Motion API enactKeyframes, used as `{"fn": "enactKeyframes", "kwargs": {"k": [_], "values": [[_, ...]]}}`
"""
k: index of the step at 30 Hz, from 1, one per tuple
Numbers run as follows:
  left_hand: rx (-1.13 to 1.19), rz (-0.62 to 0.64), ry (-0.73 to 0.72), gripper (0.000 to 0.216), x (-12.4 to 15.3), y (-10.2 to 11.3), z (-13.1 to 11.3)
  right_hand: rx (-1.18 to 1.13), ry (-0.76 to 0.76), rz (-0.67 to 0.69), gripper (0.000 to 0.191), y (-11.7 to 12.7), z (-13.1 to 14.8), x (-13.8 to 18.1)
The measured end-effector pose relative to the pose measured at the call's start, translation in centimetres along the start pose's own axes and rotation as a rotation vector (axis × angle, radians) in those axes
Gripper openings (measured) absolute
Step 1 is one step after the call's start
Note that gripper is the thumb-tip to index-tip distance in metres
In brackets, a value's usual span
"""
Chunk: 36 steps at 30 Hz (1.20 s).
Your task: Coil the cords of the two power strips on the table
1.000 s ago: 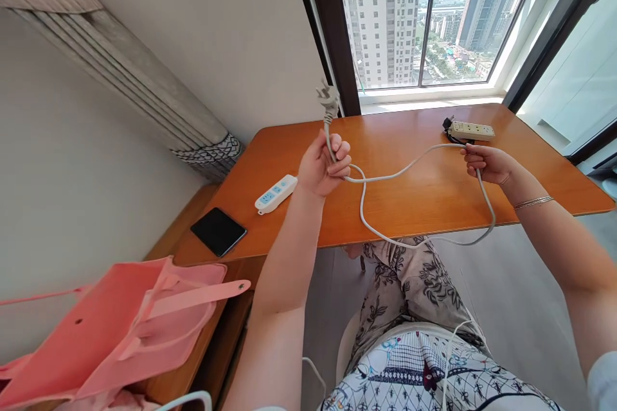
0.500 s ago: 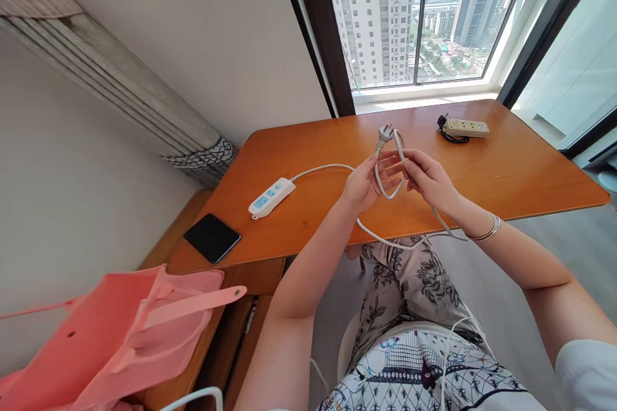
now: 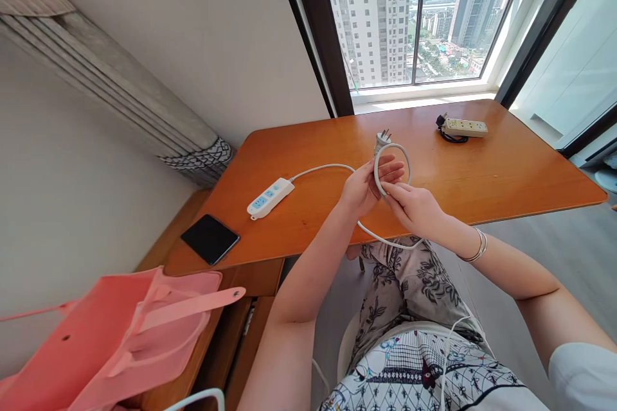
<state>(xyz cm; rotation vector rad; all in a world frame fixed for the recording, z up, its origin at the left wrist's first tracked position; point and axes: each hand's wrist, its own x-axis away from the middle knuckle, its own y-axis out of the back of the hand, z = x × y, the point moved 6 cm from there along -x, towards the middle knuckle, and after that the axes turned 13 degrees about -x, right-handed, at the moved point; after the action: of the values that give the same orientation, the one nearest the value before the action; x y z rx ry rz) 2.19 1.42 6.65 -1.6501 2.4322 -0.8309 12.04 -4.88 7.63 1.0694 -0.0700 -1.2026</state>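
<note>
A white power cord (image 3: 409,164) forms a loop above the table, its three-pin plug (image 3: 383,139) pointing up at the top. My left hand (image 3: 366,187) holds the cord near the plug, palm turned inward and fingertips partly stretched inside the loop. At the loop's lower side, my right hand (image 3: 412,207) pinches the same cord between thumb and fingers. From there the cord hangs past the table edge and runs back to a white power strip (image 3: 270,198) with blue sockets, lying left of my hands.
The wooden table (image 3: 299,148) carries a black phone (image 3: 211,239) at its left edge. A cream power strip (image 3: 465,128) with a bundled black cord lies at the far right. A pink bag (image 3: 120,334) sits at lower left; a window (image 3: 419,32) stands behind the table.
My right hand has moved left and down, wrapping the cord into a rounder loop beside the plug. My left hand stays nearly in place.
</note>
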Motion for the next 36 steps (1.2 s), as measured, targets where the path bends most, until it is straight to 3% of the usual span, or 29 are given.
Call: {"fn": "enactKeyframes", "kwargs": {"k": [9,14,18,21,26,30,32,36], "values": [[0.090,-0.016,0.069,0.039,0.5,0.7,-0.3,0.197,-0.024,0.286,0.038,-0.8,0.6,0.1],[0.167,0.032,0.103,0.037,0.8,0.5,-0.2,0.225,0.005,0.338,0.038,-1.2,0.6,0.4],[0.223,0.085,0.119,0.041,1.2,0.2,-0.2,0.130,0.050,0.341,0.038,-1.5,0.5,0.9],[0.250,0.090,0.090,0.044,1.5,0.4,-0.6,-0.108,0.032,0.303,0.037,-1.4,0.1,1.4],[0.288,0.083,-0.057,0.048,2.5,1.0,-2.7,-0.698,-0.235,0.315,0.042,-1.0,-3.2,2.6],[0.257,0.035,-0.125,0.047,3.6,1.8,-4.2,-0.992,-0.550,0.581,0.043,-1.3,-6.8,4.9],[0.221,0.023,-0.123,0.045,4.1,2.1,-4.4,-1.065,-0.679,0.651,0.047,-1.1,-8.2,6.0],[0.137,0.091,-0.046,0.044,4.4,2.0,-3.3,-1.195,-0.839,0.518,0.049,0.2,-9.6,6.3]]}}
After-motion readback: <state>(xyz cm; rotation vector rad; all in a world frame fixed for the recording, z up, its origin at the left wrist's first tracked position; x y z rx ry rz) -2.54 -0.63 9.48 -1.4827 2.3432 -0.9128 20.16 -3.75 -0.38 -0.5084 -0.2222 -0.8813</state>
